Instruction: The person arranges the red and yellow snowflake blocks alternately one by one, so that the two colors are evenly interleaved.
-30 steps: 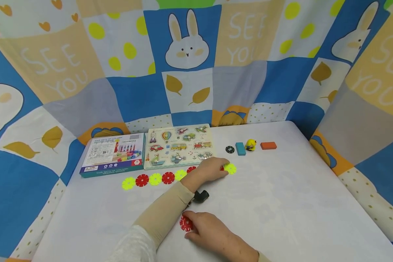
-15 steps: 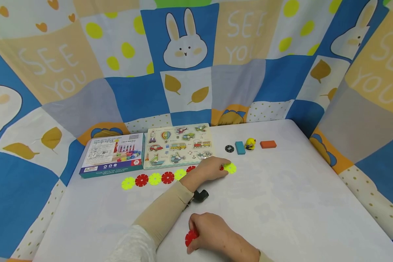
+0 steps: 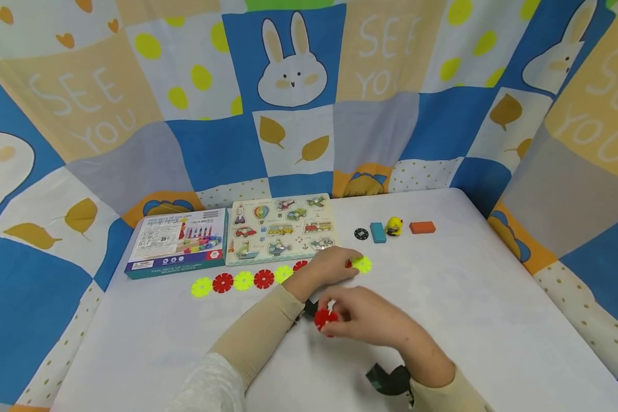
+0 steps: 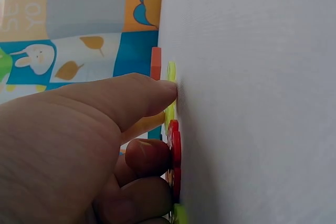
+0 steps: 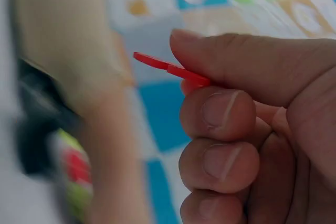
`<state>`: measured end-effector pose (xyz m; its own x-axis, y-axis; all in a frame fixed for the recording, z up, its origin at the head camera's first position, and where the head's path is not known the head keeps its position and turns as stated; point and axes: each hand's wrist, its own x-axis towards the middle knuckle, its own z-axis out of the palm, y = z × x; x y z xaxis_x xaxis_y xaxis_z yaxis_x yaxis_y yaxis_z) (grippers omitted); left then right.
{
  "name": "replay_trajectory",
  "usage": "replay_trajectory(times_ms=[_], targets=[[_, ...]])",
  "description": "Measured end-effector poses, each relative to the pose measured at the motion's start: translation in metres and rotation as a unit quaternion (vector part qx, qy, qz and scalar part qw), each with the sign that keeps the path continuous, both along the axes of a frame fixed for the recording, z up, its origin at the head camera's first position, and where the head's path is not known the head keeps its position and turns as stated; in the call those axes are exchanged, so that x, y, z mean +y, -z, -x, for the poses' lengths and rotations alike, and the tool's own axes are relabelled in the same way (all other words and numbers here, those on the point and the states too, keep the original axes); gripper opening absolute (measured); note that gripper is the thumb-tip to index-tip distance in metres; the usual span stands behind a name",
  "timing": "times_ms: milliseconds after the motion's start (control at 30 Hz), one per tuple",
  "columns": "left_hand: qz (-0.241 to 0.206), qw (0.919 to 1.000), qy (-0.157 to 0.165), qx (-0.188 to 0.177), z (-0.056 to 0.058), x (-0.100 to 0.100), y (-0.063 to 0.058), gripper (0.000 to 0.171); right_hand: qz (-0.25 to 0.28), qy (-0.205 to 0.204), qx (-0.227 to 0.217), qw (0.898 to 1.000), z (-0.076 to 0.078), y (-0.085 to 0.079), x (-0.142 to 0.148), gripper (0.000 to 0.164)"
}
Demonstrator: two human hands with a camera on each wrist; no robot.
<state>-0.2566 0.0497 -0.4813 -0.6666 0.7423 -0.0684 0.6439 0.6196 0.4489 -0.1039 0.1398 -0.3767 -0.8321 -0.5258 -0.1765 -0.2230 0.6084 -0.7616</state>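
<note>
My right hand (image 3: 371, 317) pinches a red flower-shaped plastic disc (image 3: 325, 321) between thumb and fingers, held up beside the left forearm. In the right wrist view this red disc (image 5: 165, 67) shows edge-on, its other fingers curled below. My left hand (image 3: 332, 266) reaches to the right end of a row of alternating yellow and red discs (image 3: 264, 279) on the table. Its thumb and index finger grip the end yellow disc (image 3: 363, 264). A red disc (image 4: 176, 156) lies beside that one, under the curled fingers; the hand hides part of the row in the head view.
Behind the row lie a boxed set (image 3: 177, 243) and a vehicle puzzle board (image 3: 282, 229). A black round piece (image 3: 361, 234), blue block (image 3: 378, 233), yellow duck figure (image 3: 393, 226) and orange block (image 3: 422, 228) stand at the back right. Patterned cloth (image 3: 293, 143) hangs around the table.
My right hand has risen from the table's front and moved forward with the red disc, close to the left forearm. The left hand has stayed at the yellow disc.
</note>
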Motion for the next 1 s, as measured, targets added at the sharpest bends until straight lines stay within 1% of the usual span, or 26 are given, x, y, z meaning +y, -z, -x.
replay_trajectory(times_ms=[67,100,167,267,367,467,533,667,733,833,1000], targets=[[0.001,1.0000,0.004,-0.003,-0.001,0.001,-0.002,0.038,0.007,0.043,0.011,0.999,0.009,-0.013,0.017,0.030],[0.003,1.0000,0.004,-0.005,-0.002,0.001,-0.002,0.035,0.010,0.068,0.017,0.998,0.014,-0.017,0.026,0.032],[0.004,0.9999,0.006,-0.007,-0.004,0.003,-0.004,0.028,0.019,0.120,0.022,0.992,0.024,-0.019,0.042,0.036],[0.004,0.9999,0.005,-0.014,-0.006,0.005,-0.004,0.027,0.013,0.182,0.025,0.983,0.038,-0.010,0.067,0.039],[0.008,0.9998,0.016,-0.001,-0.007,0.007,-0.003,0.036,-0.014,0.226,0.018,0.974,0.053,0.007,0.090,0.043],[0.008,0.9997,0.020,0.014,-0.005,0.008,-0.003,0.042,-0.042,0.250,0.004,0.967,0.065,0.022,0.109,0.047],[0.009,0.9996,0.019,0.020,-0.004,0.008,-0.004,0.042,-0.058,0.262,-0.012,0.963,0.072,0.032,0.117,0.049],[0.010,0.9997,0.007,0.020,-0.001,0.006,-0.003,0.043,-0.101,0.278,-0.043,0.954,0.084,0.052,0.125,0.050],[0.010,0.9999,0.003,0.013,-0.001,0.004,-0.002,0.043,-0.123,0.282,-0.056,0.950,0.088,0.062,0.126,0.050],[0.009,1.0000,-0.001,0.004,-0.001,0.001,-0.001,0.042,-0.146,0.284,-0.063,0.946,0.090,0.072,0.125,0.051],[-0.003,1.0000,-0.002,-0.002,-0.001,-0.001,0.001,0.042,-0.164,0.298,-0.058,0.939,0.090,0.079,0.125,0.057]])
